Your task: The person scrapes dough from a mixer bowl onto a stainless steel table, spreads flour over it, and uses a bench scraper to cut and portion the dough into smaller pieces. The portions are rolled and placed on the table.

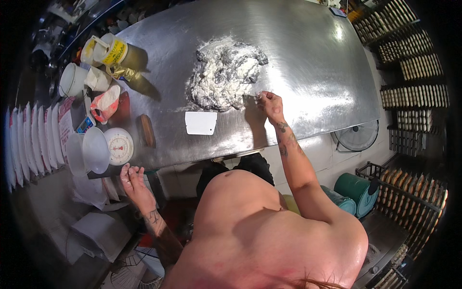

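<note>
A mound of floured dough or batter-like mix [225, 74], white on top with dark wet patches, lies on the steel worktable [162, 47]. Just off its lower right edge is my right hand [270, 105], fingertips drawn together and dusted white; nothing held shows between them. A white plastic dough scraper [201, 123] lies flat below the mound. My left hand [136, 186] hangs off the table's near left edge, fingers loosely bent and apart, holding nothing. Closest to it stands a white dial scale [120, 147] with a translucent bowl-shaped pan [96, 150] beside it.
A wooden-backed brush or block [147, 130] lies right of the scale. Behind are an opened red-and-white bag [106, 104], a white bucket [72, 80] and a yellow-labelled tub [112, 50]. Racks of bread pieces [413, 96], a floor fan [355, 135] and green bins [355, 189] stand at right.
</note>
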Demonstrator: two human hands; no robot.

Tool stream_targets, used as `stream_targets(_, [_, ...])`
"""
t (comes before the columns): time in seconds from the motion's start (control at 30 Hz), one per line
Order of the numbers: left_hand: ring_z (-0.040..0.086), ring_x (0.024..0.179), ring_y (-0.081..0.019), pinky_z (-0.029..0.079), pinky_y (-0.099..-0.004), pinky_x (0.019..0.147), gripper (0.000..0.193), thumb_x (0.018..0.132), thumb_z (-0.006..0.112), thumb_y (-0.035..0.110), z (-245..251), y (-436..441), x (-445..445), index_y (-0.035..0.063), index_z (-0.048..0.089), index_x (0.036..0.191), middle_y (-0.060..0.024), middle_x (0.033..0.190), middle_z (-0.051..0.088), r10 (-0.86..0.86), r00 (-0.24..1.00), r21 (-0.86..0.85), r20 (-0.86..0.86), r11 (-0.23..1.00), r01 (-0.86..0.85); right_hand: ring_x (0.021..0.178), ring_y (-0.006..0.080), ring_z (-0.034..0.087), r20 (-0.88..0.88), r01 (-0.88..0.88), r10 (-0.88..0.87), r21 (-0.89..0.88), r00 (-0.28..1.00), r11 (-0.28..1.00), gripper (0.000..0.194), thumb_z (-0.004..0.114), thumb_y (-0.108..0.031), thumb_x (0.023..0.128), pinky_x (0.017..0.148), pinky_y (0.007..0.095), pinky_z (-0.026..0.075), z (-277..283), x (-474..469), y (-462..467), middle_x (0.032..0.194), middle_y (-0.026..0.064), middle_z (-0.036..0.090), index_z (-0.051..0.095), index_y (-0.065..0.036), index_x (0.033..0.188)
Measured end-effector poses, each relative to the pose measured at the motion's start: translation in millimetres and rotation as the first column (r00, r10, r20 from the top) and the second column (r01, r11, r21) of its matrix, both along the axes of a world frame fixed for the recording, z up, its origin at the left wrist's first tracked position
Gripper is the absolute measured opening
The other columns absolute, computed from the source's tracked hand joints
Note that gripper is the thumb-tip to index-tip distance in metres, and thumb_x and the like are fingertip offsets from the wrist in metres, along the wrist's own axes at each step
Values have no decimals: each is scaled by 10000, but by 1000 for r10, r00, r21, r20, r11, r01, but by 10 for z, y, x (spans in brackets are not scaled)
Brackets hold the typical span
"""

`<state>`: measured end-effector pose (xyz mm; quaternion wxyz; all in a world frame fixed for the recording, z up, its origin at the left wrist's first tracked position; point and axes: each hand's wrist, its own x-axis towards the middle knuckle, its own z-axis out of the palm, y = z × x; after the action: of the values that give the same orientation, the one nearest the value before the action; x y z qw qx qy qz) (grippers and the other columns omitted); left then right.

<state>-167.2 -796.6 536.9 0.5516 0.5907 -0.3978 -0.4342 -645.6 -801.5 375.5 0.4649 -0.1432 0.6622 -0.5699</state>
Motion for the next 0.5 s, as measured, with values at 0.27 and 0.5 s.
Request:
stream_targets(0.27, [558, 1062, -142, 503, -357, 972, 297, 1071, 518, 162, 76, -16, -201, 27, 510, 1336, -63, 1195, 550, -141, 990, 5, 23, 990, 141, 779, 146, 675, -421, -129, 82, -85, 903, 988, 261, 613, -156, 994, 695, 295, 540, -213, -291, -275, 919, 59, 713, 663, 34, 1166])
stream_targets(0.5, [559, 1060, -141, 505, -355, 971, 309, 1065, 535, 175, 79, 35, -136, 15, 515, 1329, -68, 1189, 548, -128, 992, 25, 0, 991, 128, 910, 307, 686, -826, -103, 117, 72, 551, 992, 249, 699, -220, 905, 828, 402, 542, -328, -277, -591, 995, 121, 705, 728, -88, 1114])
